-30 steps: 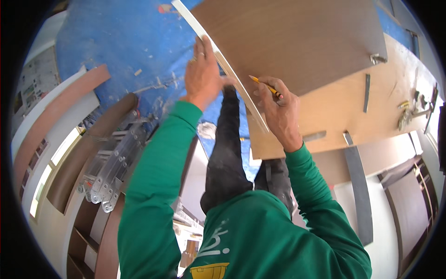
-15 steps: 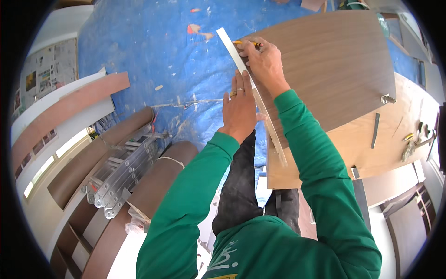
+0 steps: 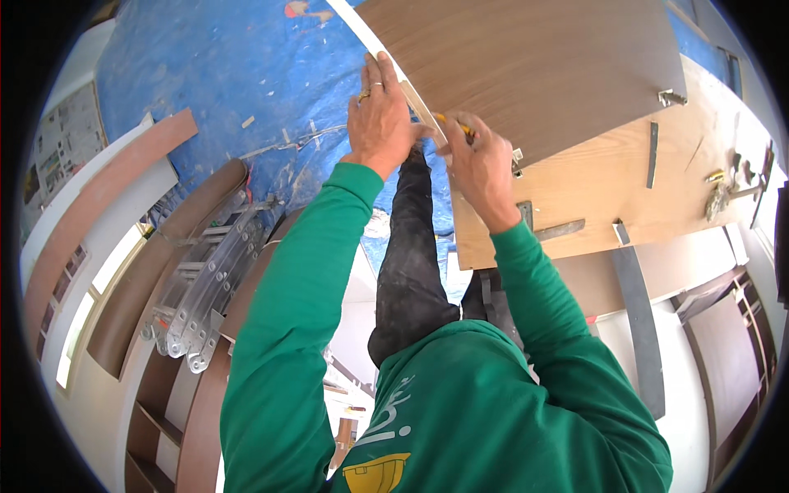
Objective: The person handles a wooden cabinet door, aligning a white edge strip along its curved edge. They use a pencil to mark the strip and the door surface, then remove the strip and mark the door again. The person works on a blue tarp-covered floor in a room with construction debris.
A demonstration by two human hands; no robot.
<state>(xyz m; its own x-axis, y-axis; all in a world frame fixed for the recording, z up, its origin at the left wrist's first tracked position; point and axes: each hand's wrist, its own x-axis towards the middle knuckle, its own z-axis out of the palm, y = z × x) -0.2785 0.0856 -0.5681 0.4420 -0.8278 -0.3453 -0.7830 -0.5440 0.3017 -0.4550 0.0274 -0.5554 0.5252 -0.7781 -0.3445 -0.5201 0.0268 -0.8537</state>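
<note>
A brown wood-grain panel (image 3: 526,74) lies flat on a light wooden board (image 3: 567,197). Along its left edge runs a long narrow strip (image 3: 366,34), white at the far part and bare wood nearer me. My left hand (image 3: 382,123) rests against the strip's outer side, fingers stretched out and thumb apart, touching it. A yellow pencil (image 3: 440,117) is pinched in my right hand (image 3: 481,168), at the strip's near end by the panel's corner. The pencil's point is hard to make out. Metal hinges (image 3: 672,98) show at the panel's near edge.
Dark flat strips (image 3: 561,229) and hand tools (image 3: 723,193) lie on the light board. Blue sheeting (image 3: 222,66) covers the floor. At left are a folded metal ladder (image 3: 209,279), brown rolls (image 3: 181,222) and long boards (image 3: 107,193). A grey strip (image 3: 639,329) stands at lower right.
My right hand has come down from the panel's far corner to its near one with the pencil. My left hand stays against the strip. The whole view has shifted, uncovering more hinges and dark strips.
</note>
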